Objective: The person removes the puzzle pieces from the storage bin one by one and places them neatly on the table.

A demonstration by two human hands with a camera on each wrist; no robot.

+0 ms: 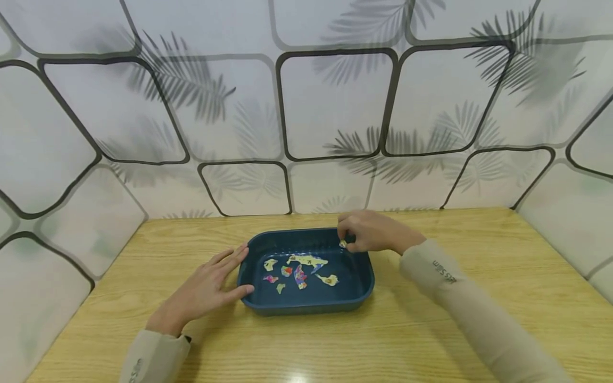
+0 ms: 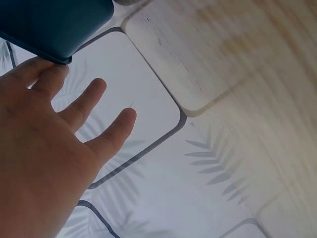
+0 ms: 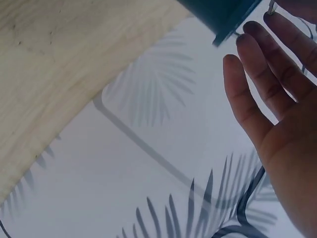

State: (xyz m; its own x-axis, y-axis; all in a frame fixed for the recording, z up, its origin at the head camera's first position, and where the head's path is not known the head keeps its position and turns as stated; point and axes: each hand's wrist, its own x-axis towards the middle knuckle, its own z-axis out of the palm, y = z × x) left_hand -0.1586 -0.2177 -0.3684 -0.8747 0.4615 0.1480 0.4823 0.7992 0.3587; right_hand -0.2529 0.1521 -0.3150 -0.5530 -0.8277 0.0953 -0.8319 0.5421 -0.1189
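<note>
Left hand (image 1: pixel 206 287): fingers spread, touching the rim of a dark-blue, rounded rectangular tray (image 1: pixel 311 307). Right hand (image 1: pixel 371 231): pinching a small, pale, irregular scrap (image 1: pixel 342 244) above the tray. Between the hands, irregular multicoloured flat pieces (image 1: pixel 300 277) lie inside. Tray rests on a yellowish wood-grain table (image 1: pixel 407 330).

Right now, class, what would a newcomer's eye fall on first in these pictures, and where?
A newcomer would likely notice the dark blue tray, set on the wooden table, with colourful scraps scattered on its floor. At its far right corner, the right grip pinches a small pale scrap, while the left grip touches its left side. Behind them, a pale wall shows bold dark outlines and grey leaf prints.
</note>
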